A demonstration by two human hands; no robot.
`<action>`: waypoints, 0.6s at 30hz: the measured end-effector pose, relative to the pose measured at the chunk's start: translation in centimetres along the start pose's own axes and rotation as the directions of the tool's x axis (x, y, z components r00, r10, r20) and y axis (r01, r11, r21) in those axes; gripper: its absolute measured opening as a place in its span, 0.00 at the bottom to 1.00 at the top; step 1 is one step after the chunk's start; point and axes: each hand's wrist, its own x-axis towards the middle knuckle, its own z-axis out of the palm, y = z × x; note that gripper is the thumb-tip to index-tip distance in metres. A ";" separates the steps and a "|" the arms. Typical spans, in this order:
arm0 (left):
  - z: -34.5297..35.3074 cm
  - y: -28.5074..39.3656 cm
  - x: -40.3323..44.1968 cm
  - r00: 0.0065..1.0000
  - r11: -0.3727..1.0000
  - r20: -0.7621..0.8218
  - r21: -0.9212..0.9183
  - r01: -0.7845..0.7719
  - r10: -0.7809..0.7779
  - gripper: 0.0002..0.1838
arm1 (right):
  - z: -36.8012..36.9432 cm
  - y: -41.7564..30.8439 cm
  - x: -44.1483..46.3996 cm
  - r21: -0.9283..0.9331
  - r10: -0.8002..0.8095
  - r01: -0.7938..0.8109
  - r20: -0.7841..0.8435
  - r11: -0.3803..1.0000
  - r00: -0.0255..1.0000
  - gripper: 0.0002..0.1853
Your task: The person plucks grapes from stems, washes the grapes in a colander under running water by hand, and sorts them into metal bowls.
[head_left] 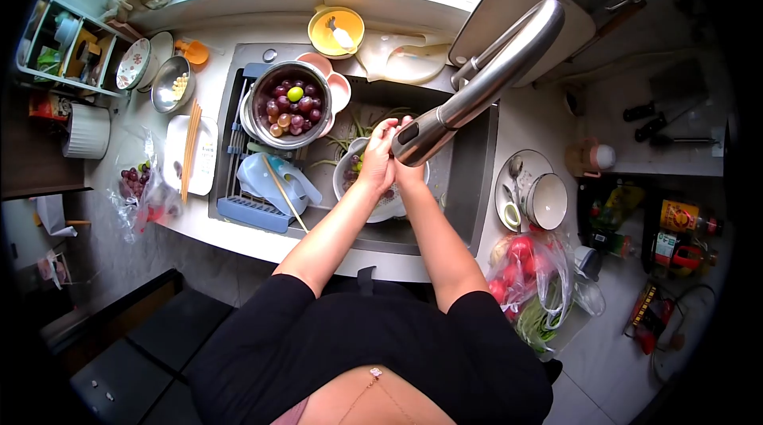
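Observation:
My left hand (381, 156) and my right hand (408, 174) meet over the sink, right by the head of the metal faucet (425, 135). The left fingers are curled together; whatever lies in them is hidden. Behind the faucet head, most of my right hand is covered, though its fingertips show bent in against the left ones. Below both hands sits a white colander (389, 209) with grapes (355, 164) inside. To the left, a steel pot (253, 111) holds dark red grapes (296, 113) and one bright green one.
A blue drying rack (253, 214) with a light-blue basket (274, 180) fills the sink's left side. Chopsticks (191, 151) lie across a white tray (208, 131). A yellow bowl (318, 40) stands behind. Right are a bowl (548, 204) and bagged tomatoes (520, 250).

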 end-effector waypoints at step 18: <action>0.3 0.4 1.0 0.890 0.629 0.367 0.633 -0.452 0.270 0.17 | -0.8 -1.4 -0.5 0.726 0.244 -0.220 0.074 0.652 0.967 0.17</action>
